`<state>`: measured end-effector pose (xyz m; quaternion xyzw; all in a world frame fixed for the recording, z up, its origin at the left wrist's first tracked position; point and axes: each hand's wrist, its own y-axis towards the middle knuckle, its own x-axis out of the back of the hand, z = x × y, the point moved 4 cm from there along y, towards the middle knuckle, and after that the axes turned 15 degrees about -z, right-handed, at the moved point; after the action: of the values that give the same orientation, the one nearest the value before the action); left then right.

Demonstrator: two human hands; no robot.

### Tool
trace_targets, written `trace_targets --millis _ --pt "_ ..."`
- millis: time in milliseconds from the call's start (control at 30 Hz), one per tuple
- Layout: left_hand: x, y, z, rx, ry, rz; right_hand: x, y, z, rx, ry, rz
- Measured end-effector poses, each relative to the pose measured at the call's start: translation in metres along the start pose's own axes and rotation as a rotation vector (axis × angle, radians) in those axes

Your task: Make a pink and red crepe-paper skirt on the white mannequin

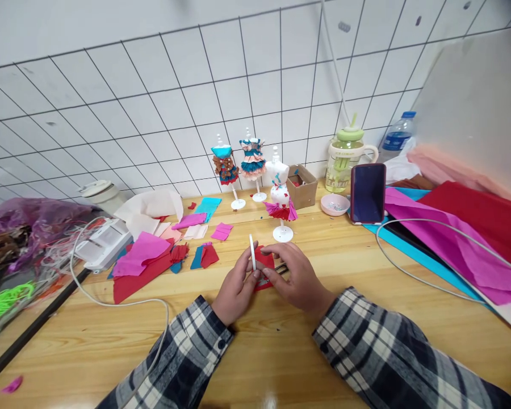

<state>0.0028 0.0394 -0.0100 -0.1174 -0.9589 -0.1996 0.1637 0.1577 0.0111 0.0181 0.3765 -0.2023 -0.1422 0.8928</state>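
My left hand (237,287) grips a narrow white roll of tape (252,253), seen edge-on and upright. Close against it, my right hand (300,275) has its fingers curled and its thumb near the left thumb; whatever it pinches is too small to make out. Beneath both hands lies a piece of red crepe paper (265,260), partly covered. A dark looped handle (283,269), perhaps of scissors, shows beside the right fingers. Just beyond stands a small white dress form (280,195) with a red and pink paper skirt (282,211).
Two dressed forms, one brown and blue (225,165) and one ruffled (252,159), stand behind near a cardboard box (304,190). Paper scraps (142,255) and a power strip (104,244) lie left. A pink bowl (335,205), phone (368,193) and paper sheets (451,227) are right.
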Motion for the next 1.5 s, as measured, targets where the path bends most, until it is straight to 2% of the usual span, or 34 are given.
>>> trace_targets --millis 133,300,400,667,833,900,1067,1333,1500 --pt "0.001 0.001 -0.002 -0.100 0.196 0.013 -0.002 -0.001 -0.003 -0.002 0.006 -0.004" --pt "0.002 0.004 -0.005 -0.147 0.286 0.046 -0.003 -0.003 -0.007 -0.010 -0.005 -0.007" --pt "0.001 0.003 -0.006 -0.164 0.298 0.056 -0.003 -0.003 -0.007 -0.008 -0.024 -0.010" --pt "0.005 0.003 -0.005 -0.100 0.297 0.039 -0.002 -0.001 -0.006 0.011 -0.042 0.018" --pt "0.004 0.000 -0.010 -0.105 0.212 0.116 -0.006 -0.002 -0.005 0.058 -0.099 0.161" --pt "0.005 0.000 -0.015 -0.145 0.173 0.114 -0.007 -0.003 -0.006 0.052 -0.122 0.167" --pt "0.006 0.003 -0.025 -0.280 0.115 0.130 -0.003 -0.003 -0.013 -0.113 -0.095 0.085" --pt "0.005 0.004 -0.030 -0.317 0.070 0.162 -0.009 -0.009 -0.025 -0.408 0.125 0.027" --pt "0.005 0.002 -0.026 -0.306 0.092 0.149 -0.012 -0.011 -0.030 -0.452 0.143 0.021"
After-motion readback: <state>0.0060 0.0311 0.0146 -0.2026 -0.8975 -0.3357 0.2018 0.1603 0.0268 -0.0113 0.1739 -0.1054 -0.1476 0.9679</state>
